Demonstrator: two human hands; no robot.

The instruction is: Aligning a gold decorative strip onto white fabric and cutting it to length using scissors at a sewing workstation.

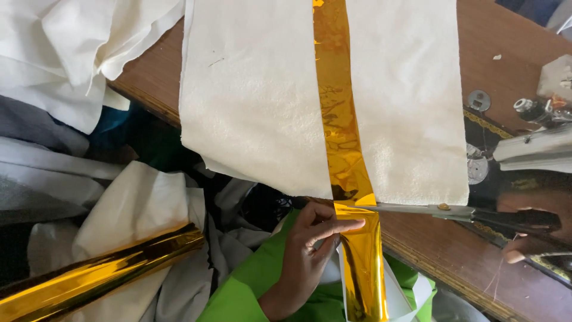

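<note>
At the near edge of the wooden table point(441, 250), the left hand point(307, 250) pinches the gold foil strip point(339, 119), thumb and fingers clamped on it where it spills over the edge. The strip runs up toward twelve o'clock between two cream fabric panels point(256, 101). From three o'clock the scissors point(453, 211) come in, blades meeting the foil just below the fabric; the right hand point(524, 238) grips the dark handles, fingers wrapped round them. Down at eight o'clock a gold foil roll point(101, 271) lies on heaped white cloth point(137, 209). No containers show.
</note>
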